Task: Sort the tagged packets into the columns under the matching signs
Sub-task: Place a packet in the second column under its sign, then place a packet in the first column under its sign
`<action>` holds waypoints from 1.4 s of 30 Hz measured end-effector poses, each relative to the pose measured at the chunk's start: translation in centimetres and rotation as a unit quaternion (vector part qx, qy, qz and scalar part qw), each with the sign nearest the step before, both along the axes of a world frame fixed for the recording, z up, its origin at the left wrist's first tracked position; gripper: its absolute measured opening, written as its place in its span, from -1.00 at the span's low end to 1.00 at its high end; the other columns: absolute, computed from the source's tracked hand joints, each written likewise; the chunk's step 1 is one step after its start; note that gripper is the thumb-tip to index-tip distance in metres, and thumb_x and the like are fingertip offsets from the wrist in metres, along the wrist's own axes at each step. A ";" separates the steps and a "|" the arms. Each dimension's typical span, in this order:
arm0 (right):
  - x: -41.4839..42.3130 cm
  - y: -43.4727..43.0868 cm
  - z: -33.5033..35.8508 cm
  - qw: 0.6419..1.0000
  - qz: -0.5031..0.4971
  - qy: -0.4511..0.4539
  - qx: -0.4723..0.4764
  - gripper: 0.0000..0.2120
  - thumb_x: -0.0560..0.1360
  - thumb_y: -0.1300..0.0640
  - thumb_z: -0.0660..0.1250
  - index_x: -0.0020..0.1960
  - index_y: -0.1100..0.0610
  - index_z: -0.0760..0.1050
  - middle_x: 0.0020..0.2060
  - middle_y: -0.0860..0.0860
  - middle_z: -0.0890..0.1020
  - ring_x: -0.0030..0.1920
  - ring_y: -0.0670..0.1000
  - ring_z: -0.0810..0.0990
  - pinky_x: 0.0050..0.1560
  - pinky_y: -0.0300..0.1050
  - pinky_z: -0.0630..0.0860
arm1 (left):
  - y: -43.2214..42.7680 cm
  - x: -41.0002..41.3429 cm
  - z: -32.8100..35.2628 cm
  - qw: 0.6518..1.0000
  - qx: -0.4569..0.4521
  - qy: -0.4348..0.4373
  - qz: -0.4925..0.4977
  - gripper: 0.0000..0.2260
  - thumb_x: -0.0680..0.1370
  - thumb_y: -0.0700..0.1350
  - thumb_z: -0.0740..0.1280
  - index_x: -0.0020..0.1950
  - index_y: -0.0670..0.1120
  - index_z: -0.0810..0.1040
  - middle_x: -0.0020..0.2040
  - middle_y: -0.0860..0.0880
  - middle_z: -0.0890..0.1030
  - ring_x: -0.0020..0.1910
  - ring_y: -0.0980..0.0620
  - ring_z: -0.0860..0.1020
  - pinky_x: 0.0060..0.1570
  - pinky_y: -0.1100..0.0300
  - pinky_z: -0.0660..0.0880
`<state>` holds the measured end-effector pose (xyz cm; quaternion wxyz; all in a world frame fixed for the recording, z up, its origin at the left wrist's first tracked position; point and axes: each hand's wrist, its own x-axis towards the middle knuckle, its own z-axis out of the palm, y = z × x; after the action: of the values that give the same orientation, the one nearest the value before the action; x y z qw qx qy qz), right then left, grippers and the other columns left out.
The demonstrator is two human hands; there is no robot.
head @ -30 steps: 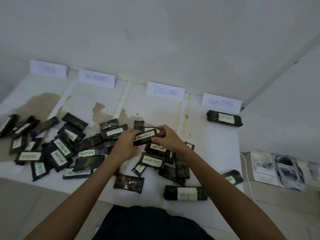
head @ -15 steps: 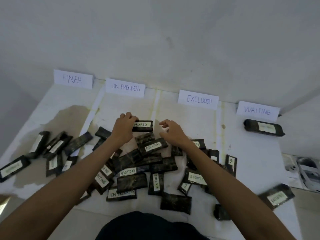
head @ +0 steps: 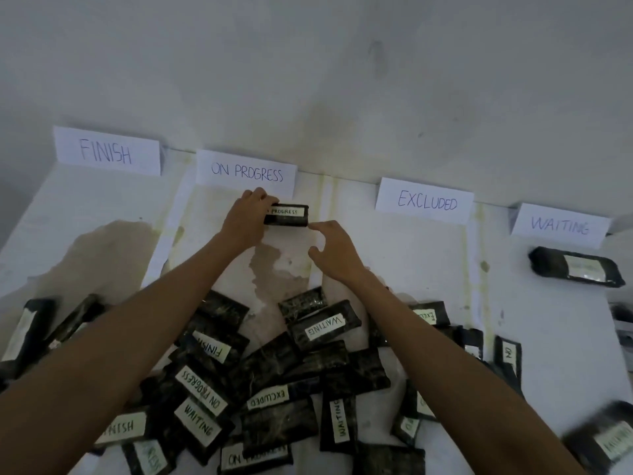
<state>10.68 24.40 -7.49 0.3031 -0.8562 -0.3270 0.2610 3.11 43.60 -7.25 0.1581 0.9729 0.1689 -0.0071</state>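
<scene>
**Packet held just under the ON PROGRESS sign**

Closest to the camera, a loose pile of dark packets point(head: 274, 378) covers the near part of the white bench point(head: 428, 262). They lie at all angles and overlap, and their white tags read FINISH, WAITING, EXCLUDED and ON PROGRESS, several upside down from here. Both bare forearms reach over this pile toward the wall.

Past the pile, the right hand point(head: 334, 250) hangs over a brown stain on the bench, its grip open, fingers spread and curled, holding nothing. Its fingertips are just beside the lower right corner of the held packet point(head: 287, 214); whether they touch it cannot be told.

Further on, the left hand point(head: 245, 217) has its grip closed on the left end of that packet, thumb and fingers wrapped over it so the first word of its tag is covered. The packet is a small dark rectangle lying level and crosswise, with a white strip on top reading PROGRESS. Whether it touches the bench cannot be told.

At the wall, four paper signs stand in a row: FINISH sign point(head: 107, 151), ON PROGRESS sign point(head: 246, 173), EXCLUDED sign point(head: 424, 200) and WAITING sign point(head: 561, 225). The held packet is directly below the ON PROGRESS sign. One placed packet point(head: 575, 267) lies under WAITING.
</scene>
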 end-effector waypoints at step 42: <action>-11.1 -10.6 4.9 0.988 0.044 -0.055 0.140 -0.74 0.37 0.25 0.50 0.04 0.25 0.58 0.06 0.14 0.56 0.03 0.00 0.55 0.04 -0.55 0.41 | -15.1 -15.1 5.8 0.728 -0.610 -0.035 0.309 -0.62 0.55 -0.36 0.23 0.28 -0.01 0.47 0.09 -0.12 0.56 0.01 -0.04 0.58 -0.02 0.17 0.56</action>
<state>-0.42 13.84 -2.55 0.3897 -0.8030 -0.4141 0.1787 -11.96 28.49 -1.43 0.7170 0.5601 0.4142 -0.0256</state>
